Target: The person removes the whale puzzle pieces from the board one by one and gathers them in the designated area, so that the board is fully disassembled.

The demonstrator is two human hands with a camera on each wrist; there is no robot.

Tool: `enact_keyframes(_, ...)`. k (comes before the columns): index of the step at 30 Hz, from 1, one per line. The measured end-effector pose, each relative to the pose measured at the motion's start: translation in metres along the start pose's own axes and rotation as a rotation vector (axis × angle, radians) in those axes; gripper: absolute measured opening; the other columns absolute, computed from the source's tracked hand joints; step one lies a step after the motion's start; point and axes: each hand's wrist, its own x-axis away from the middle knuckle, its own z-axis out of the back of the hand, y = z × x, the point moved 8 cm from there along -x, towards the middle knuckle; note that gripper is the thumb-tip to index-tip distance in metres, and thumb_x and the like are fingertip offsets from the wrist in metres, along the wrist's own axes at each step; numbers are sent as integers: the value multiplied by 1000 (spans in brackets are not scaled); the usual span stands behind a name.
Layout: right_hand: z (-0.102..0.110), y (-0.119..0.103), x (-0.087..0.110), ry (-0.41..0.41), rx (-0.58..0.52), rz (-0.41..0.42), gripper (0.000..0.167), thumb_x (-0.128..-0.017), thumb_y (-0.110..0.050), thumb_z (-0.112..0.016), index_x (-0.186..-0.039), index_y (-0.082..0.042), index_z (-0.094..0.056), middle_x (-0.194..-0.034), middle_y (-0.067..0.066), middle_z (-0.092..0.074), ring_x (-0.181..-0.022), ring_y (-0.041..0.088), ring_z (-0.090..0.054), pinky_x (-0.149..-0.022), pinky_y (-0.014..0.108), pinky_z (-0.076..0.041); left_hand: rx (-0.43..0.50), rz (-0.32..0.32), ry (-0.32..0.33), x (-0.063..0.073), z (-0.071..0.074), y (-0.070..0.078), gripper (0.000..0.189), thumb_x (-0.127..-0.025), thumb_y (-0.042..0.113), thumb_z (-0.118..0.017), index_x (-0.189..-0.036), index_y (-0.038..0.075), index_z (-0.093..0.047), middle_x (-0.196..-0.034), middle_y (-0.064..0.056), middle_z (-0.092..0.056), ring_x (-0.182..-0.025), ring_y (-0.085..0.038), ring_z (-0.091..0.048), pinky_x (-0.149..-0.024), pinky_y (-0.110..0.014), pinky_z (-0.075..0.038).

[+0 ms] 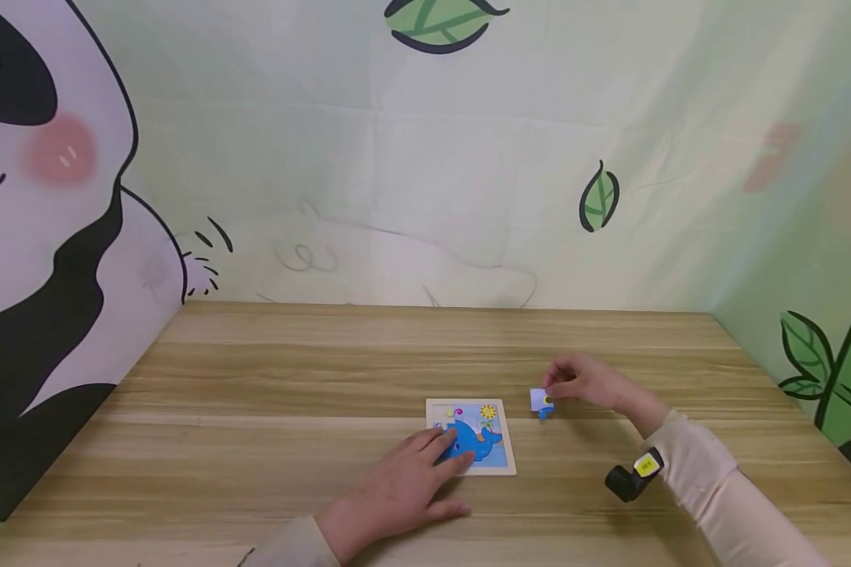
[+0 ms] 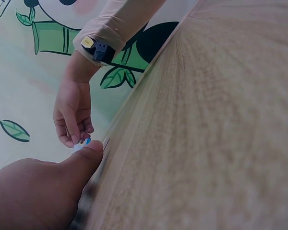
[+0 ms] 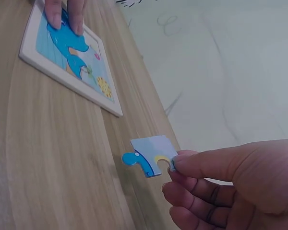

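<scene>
A small framed jigsaw puzzle (image 1: 492,453) with a blue whale and a yellow sun lies flat on the table. My left hand (image 1: 411,480) rests on its lower left part, fingers spread and nearly straight, covering some of the picture. Right of the frame, my right hand (image 1: 589,382) pinches a jigsaw piece (image 3: 151,151) between thumb and fingers, held just above the wood. The piece is pale lilac with a blue edge, a blue knob and a bit of yellow. In the left wrist view, the left thumb (image 2: 89,155) hides most of that piece.
The wood-grain table (image 1: 255,378) reaches back to a wall covering (image 1: 326,157) printed with a panda and leaves. A black wrist device (image 1: 631,480) with a yellow label is strapped at the right sleeve (image 1: 709,480).
</scene>
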Motion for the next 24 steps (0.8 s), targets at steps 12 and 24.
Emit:
enact_keyframes(12, -1, 17, 1, -2, -46, -56, 11, -89, -2, -62, -93, 7, -61, -78, 10, -61, -64, 12, -51, -55, 23, -46, 5, 1, -15, 1, 0, 0, 63, -94, 65, -37, -143, 26, -46, -149, -9, -44, -137, -29, -43, -113, -42, -37)
enact_keyframes(24, -9, 27, -5, -14, -24, -48, 11, -90, -4, -62, -93, 6, -63, -77, 9, -64, -68, 13, -53, -56, 22, -46, 2, 4, -12, 1, 1, 0, 63, -94, 65, -37, -143, 27, -46, -149, -9, -45, -137, -29, -43, -112, -42, -38)
